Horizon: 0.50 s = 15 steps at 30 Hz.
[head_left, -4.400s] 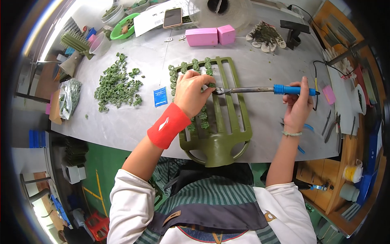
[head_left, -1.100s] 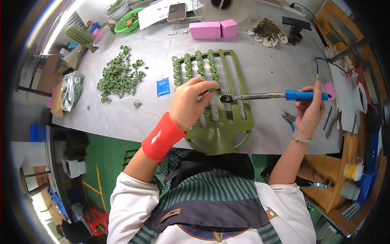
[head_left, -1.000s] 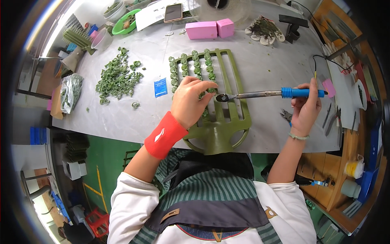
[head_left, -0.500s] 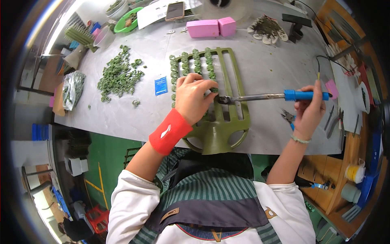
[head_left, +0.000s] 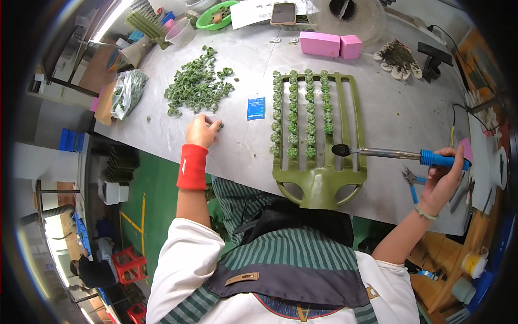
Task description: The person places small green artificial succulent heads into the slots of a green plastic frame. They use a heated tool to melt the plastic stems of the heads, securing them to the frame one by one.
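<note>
Head view: left hand [head_left: 203,132], left of centre, sits just below a loose pile of small green rosettes [head_left: 197,81]; fingers narrowed at one stray green rosette [head_left: 221,126], cannot tell if gripped. Olive-green plastic fork-shaped rack [head_left: 318,186] lies well apart, right of centre. Right hand [head_left: 443,184] holds a blue-handled metal tool [head_left: 386,153], dark tip over rack. Upper left: clear plastic bag [head_left: 129,93] contains green pieces; bright green basin [head_left: 205,25], brownish matter. Since 0.5 s ago, left hand has left the rack.

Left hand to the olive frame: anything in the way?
Nothing visible stands on the straight path from the left hand to the olive frame. The flat blue packet lies just off it, on the far side.
</note>
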### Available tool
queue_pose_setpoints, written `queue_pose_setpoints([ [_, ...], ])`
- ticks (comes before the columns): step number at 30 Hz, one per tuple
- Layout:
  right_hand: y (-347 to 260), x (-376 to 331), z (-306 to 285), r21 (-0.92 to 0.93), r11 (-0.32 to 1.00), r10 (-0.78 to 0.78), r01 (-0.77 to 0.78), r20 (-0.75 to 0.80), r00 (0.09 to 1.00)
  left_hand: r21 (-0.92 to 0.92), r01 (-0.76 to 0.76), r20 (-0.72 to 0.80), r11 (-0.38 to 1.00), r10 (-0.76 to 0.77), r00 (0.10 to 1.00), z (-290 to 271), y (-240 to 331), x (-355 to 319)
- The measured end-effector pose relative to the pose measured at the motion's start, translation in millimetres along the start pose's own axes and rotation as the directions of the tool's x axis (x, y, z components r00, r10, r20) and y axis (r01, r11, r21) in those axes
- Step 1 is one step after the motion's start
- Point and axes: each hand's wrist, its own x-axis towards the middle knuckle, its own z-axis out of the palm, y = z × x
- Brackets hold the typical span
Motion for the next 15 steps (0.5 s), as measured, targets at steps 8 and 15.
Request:
queue_pose_setpoints([
  [8, -6, -5, 7, -0.033, 0.999, -0.005, 0.004, -0.017, 1.000, -0.600, -0.337, -0.054, 0.726, 0.384, 0.922, 18, 40, -37],
  [15, -3, -5, 5, -0.052, 0.998, -0.028, 0.028, 0.005, 1.000, -0.421, -0.752, -0.046, 0.507, 0.816, 0.576, 28, 139, -123],
])
